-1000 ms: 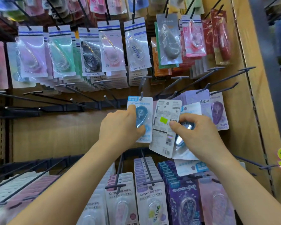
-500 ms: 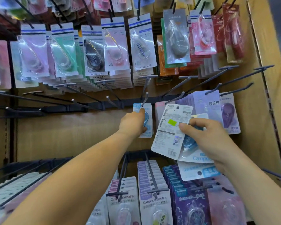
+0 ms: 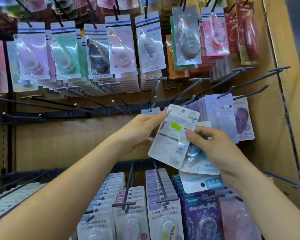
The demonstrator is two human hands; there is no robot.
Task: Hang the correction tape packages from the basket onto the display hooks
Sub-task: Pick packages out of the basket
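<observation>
My right hand (image 3: pixel 216 149) grips a small stack of blue Campus correction tape packages (image 3: pixel 200 168). The front package (image 3: pixel 171 141) faces me with its white printed back and a green sticker. My left hand (image 3: pixel 142 130) pinches that front package at its upper left edge. Behind my left hand, one blue package (image 3: pixel 146 111) hangs on a dark display hook (image 3: pixel 153 103); only its top shows. The basket is not in view.
Purple packages (image 3: pixel 232 116) hang on the hook to the right. Bare dark hooks (image 3: pixel 87 108) stick out toward me at mid-left. Full rows of tape packages hang above (image 3: pixel 121 47) and below (image 3: pixel 163 205). A wooden side panel (image 3: pixel 284 101) bounds the right.
My left hand let go of the blue package, now hanging on the hook, and came right to pinch the front package of the stack in my right hand.
</observation>
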